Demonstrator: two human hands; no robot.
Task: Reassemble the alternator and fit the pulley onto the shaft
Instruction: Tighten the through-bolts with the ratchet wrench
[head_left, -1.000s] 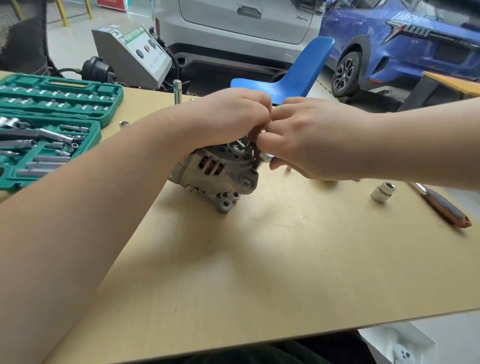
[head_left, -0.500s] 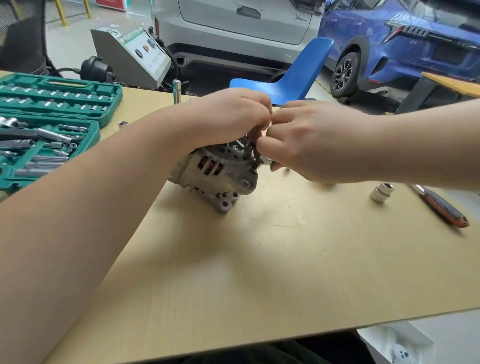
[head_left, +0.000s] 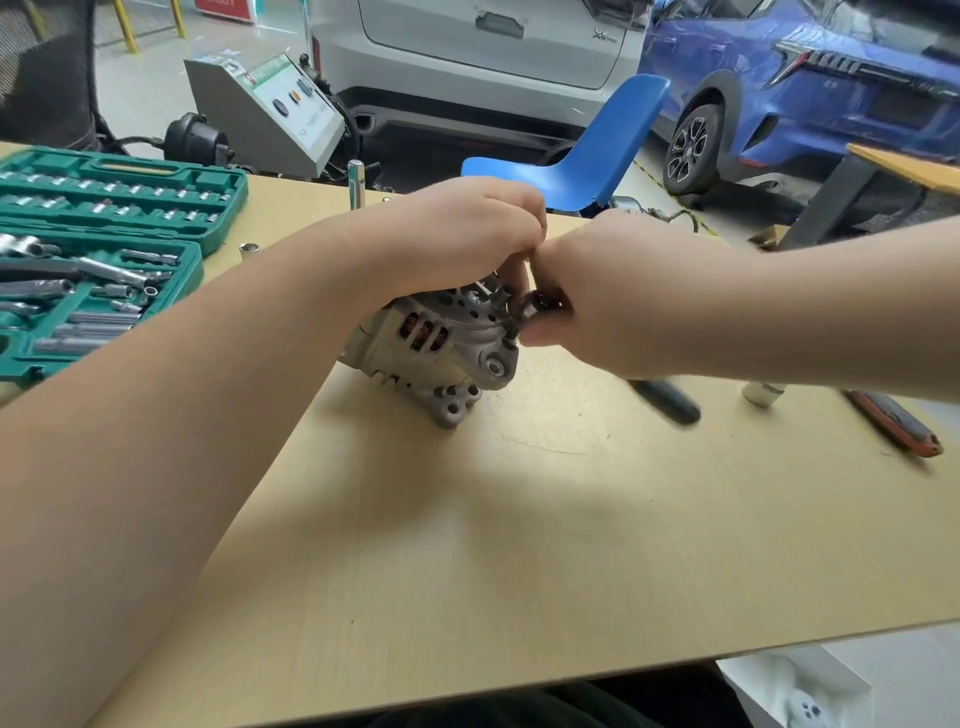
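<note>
Since a second ago your right hand (head_left: 618, 291) has slid a little toward you along the front of the alternator (head_left: 441, 343), and a dark, blurred tool handle (head_left: 667, 402) now shows under your wrist where none showed before; the alternator itself has not shifted on the table (head_left: 519, 545). Your right fingers are curled tight around a small dark ring-shaped part (head_left: 540, 304) at the shaft end, thumb below and fingertips above it; whether that part is the pulley cannot be told. Your left hand (head_left: 467, 234) lies over the top of the housing with its fingers bent down the front face, their tips touching your right knuckles, so it grips the alternator. The copper windings show through the slots just below your left fingers. A loose socket (head_left: 762, 392) and an orange-handled tool (head_left: 896, 423) lie beyond your right wrist, well apart from your fingers. The green socket set (head_left: 93, 249) sits open past your left forearm.
</note>
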